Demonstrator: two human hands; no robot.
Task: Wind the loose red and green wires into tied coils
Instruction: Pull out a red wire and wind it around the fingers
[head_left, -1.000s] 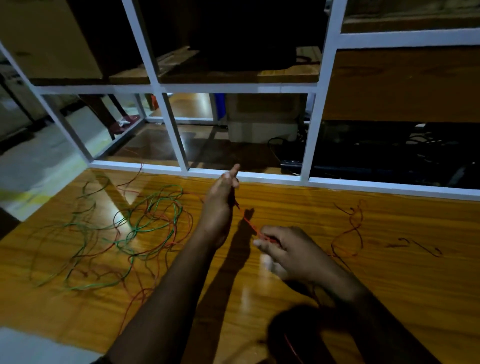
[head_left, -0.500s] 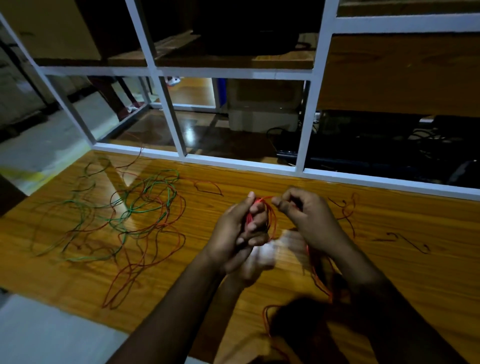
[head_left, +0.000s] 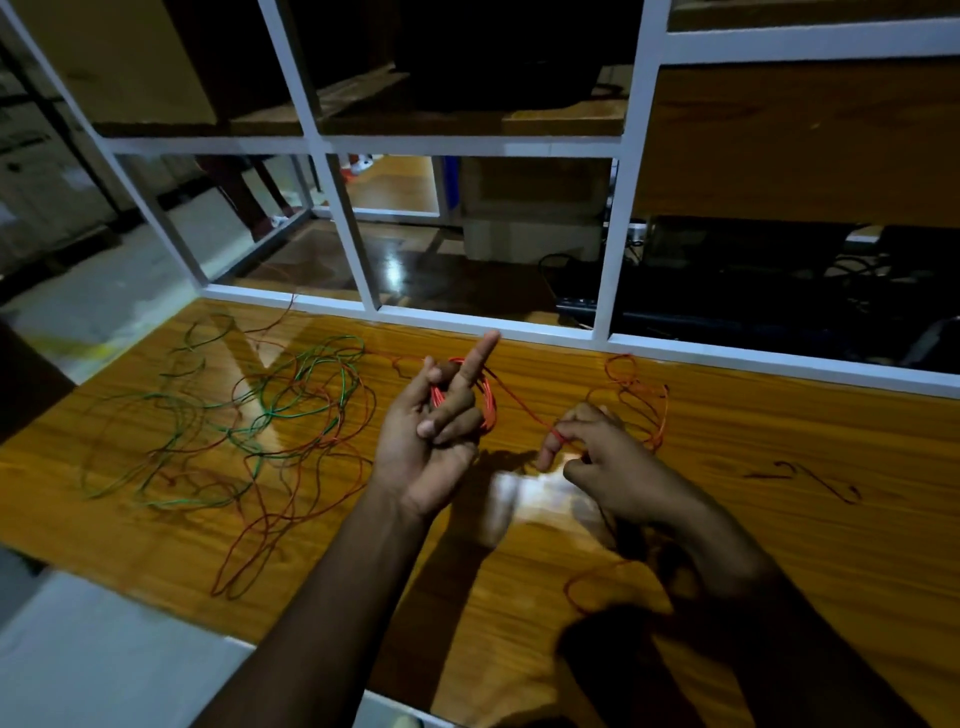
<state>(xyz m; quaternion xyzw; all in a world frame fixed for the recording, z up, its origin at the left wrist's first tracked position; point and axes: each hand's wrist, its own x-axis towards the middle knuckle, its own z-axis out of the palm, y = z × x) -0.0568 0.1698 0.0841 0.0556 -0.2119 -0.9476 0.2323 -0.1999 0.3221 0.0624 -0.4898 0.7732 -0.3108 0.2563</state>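
Left hand (head_left: 431, 436): raised above the surface (head_left: 779, 545), fingers curled round a small red wire coil (head_left: 470, 397), index finger pointing up.
Right hand (head_left: 608, 467): fingers pinching the red strand (head_left: 524, 410) running from the coil.
Loose wires (head_left: 249, 421): red and green tangle lying on the surface, left of both hands.
Frame (head_left: 618, 208): white, behind the surface.

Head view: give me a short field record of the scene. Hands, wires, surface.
left hand: holds a small red coil wound round its fingers, index finger pointing up
right hand: pinches the red wire that runs taut from the coil
loose wires: red and green tangle on the table, left of the hands, untouched
other red wire: loose loops behind the right hand
table: glossy wood
backdrop: white frame
task state: one red coil being wound, not tied
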